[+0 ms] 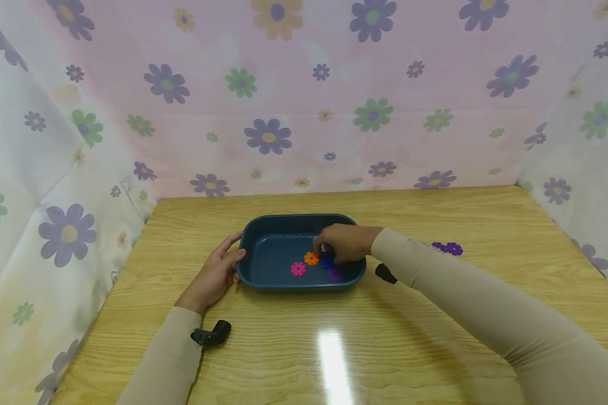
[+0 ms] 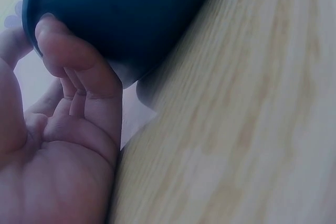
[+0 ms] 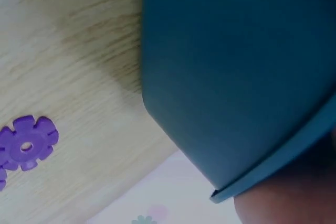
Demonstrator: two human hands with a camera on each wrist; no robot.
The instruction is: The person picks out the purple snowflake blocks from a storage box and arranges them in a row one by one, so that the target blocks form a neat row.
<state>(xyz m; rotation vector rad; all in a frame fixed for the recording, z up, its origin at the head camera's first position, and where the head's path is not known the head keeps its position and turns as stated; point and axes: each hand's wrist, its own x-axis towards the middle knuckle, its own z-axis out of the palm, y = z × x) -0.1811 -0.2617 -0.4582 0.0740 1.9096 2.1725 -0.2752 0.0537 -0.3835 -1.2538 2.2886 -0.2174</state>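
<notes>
A dark blue plastic basin [image 1: 268,288] stands on the table. At its left end my left hand [image 1: 218,274] grips the rim, thumb at the edge and fingers along the outer wall [image 2: 121,19]. My right hand [image 1: 343,243] reaches over the right side into the basin, fingers bent downward; I cannot tell whether they hold a piece. Flower-shaped plastic discs lie in the basin: a pink disc [image 1: 298,269], an orange disc [image 1: 311,259] near my right fingertips, a blue disc [image 1: 326,261] just below that hand, and a shadowed purple disc [image 1: 334,275].
Purple flower discs [image 1: 454,248] lie on the wooden table [image 1: 284,349] right of the basin, beyond my right forearm; one purple disc [image 3: 27,143] also shows in the right wrist view. Flower-printed cloth [image 1: 294,112] closes off the back and both sides.
</notes>
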